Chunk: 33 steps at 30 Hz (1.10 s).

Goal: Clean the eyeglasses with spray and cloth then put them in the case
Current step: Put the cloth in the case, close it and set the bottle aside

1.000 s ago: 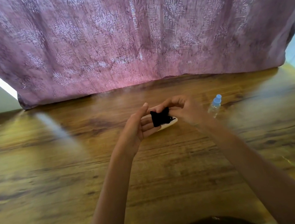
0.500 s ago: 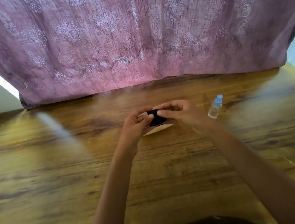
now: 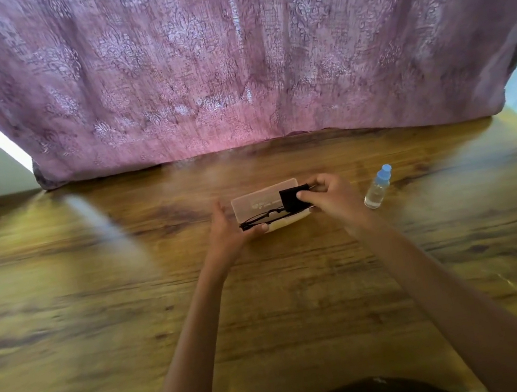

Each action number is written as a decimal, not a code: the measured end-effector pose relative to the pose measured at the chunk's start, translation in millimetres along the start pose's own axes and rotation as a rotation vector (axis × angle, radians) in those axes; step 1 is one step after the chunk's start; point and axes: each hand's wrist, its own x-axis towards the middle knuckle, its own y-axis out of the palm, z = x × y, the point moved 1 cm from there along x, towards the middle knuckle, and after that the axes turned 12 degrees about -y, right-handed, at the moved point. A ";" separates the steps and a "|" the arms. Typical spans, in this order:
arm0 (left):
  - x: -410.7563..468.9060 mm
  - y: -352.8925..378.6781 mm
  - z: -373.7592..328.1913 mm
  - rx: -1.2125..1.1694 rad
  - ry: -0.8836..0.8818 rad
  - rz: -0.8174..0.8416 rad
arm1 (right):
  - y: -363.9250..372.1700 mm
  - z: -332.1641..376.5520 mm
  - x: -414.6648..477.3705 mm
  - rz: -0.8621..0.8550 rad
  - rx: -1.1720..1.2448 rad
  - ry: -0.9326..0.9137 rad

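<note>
Eyeglasses point(image 3: 264, 218) lie sideways between your two grips, right over the open case point(image 3: 256, 200). Their long side runs left to right, the same way as the case.

Your left grip point(image 3: 229, 232) holds the left end, with the thumb on the near side. Your right grip point(image 3: 330, 197) pinches the black cloth point(image 3: 292, 198), and the cloth covers the right end of the eyeglasses. So both grips are full, one at each end.

It is hard to tell if the eyeglasses sit in the case yet or hang just above it. The next move looks like straight down, kept level, so both ends go in together.

The spray bottle point(image 3: 377, 189) stands on the counter point(image 3: 134, 321), to the right of your right grip, not touching it.
</note>
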 end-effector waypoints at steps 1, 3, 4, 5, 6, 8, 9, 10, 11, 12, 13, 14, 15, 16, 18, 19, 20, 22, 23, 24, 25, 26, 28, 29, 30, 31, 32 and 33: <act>1.2 0.4 0.6 -0.034 -0.011 0.031 | 0.6 -1.0 0.6 -0.001 -0.004 0.000; 3.5 1.4 2.6 -0.102 -0.010 0.081 | 2.0 -2.5 1.7 -0.001 -0.005 -0.003; 3.9 1.7 3.5 -0.124 -0.004 0.101 | 2.7 -2.9 2.3 0.003 -0.007 -0.002; 3.1 1.8 3.3 -0.135 0.007 0.118 | 3.1 -3.3 2.9 0.010 -0.013 0.001; 3.4 1.9 3.5 -0.136 0.016 0.130 | 3.4 -3.5 3.3 0.018 -0.022 0.006; 5.6 2.1 3.2 -0.119 0.037 0.132 | 3.6 -4.6 4.3 0.028 -0.038 0.012; 7.1 2.0 3.6 -0.111 0.045 0.131 | 3.5 -5.0 4.7 0.030 -0.044 0.013; 8.9 1.9 4.6 -0.100 0.057 0.130 | 3.3 -5.1 4.8 0.032 -0.047 0.014; 10.0 1.7 5.9 -0.095 0.073 0.132 | 2.8 -5.3 4.6 0.034 -0.047 0.015; 11.9 2.0 8.2 -0.084 0.085 0.139 | 2.5 -5.8 4.5 0.033 -0.041 0.017; 13.0 2.7 10.0 -0.070 0.094 0.144 | 1.9 -6.7 4.2 0.027 -0.030 0.022; 13.4 3.6 12.0 -0.046 0.097 0.143 | 1.8 -7.5 3.9 0.019 -0.019 0.029; 13.4 4.8 14.1 -0.023 0.098 0.133 | 1.8 -8.2 3.6 0.011 -0.012 0.037; 12.7 6.1 15.9 0.003 0.100 0.118 | 1.8 -9.2 3.4 0.001 -0.010 0.047; 11.6 9.3 19.6 0.046 0.119 0.081 | 2.4 -12.1 3.8 -0.015 -0.019 0.073; 11.2 11.0 21.4 0.062 0.130 0.064 | 3.3 -13.3 3.9 -0.019 -0.024 0.088; 9.4 12.4 22.6 0.072 0.134 0.053 | 4.9 -14.1 3.8 -0.015 -0.029 0.105; 7.2 14.7 24.7 0.076 0.149 0.031 | 9.7 -14.8 3.7 0.008 -0.034 0.132; 7.1 15.8 25.5 0.074 0.162 0.023 | 12.7 -14.7 3.6 0.020 -0.031 0.140; 6.2 16.5 25.8 0.072 0.172 0.020 | 16.0 -14.1 3.5 0.030 -0.021 0.149; 6.7 17.6 27.1 0.068 0.176 0.016 | 19.4 -13.7 3.7 0.036 -0.008 0.156; 5.5 18.3 26.9 0.068 0.172 0.016 | 22.6 -13.2 3.8 0.039 0.001 0.163; 5.8 19.5 28.3 0.062 0.167 0.006 | 28.5 -12.7 4.5 0.047 0.003 0.170; 6.5 20.2 28.6 0.054 0.177 0.003 | 31.1 -13.5 5.3 0.050 0.001 0.168; 6.2 20.4 28.6 0.049 0.185 0.007 | 33.8 -14.1 6.1 0.052 -0.003 0.165; 5.8 20.6 28.4 0.045 0.198 0.009 | 35.9 -15.6 7.0 0.055 -0.014 0.158; 5.0 20.4 28.0 0.043 0.203 0.009 | 37.8 -17.0 7.3 0.055 -0.031 0.148; 5.3 20.4 27.9 0.038 0.205 0.010 | 39.1 -19.3 7.7 0.050 -0.056 0.133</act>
